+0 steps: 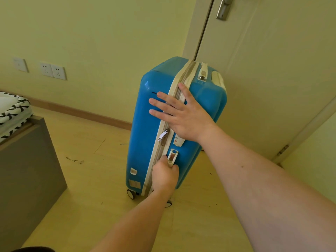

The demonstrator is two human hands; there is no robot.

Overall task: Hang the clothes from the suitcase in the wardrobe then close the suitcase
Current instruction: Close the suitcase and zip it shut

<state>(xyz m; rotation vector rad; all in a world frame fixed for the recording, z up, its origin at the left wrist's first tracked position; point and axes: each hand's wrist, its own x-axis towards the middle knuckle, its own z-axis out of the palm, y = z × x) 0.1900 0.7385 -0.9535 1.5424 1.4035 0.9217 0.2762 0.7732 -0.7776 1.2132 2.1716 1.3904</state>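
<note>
Right grip (183, 113) flat on upright suitcase (145, 142); left grip (164, 174) below pinches its zipper.

bedroom, bed (12, 113), door (263, 70), wall sockets (52, 70)

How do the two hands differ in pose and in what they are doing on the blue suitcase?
The right hand lies flat with fingers spread, pressing across the zip seam high on the suitcase; the left hand is curled into a fist low on the seam, apparently pinching something hidden there. The right hand's fingers all show; the left hand's are tucked under. Both touch the upright suitcase along its pale zip band.
</note>
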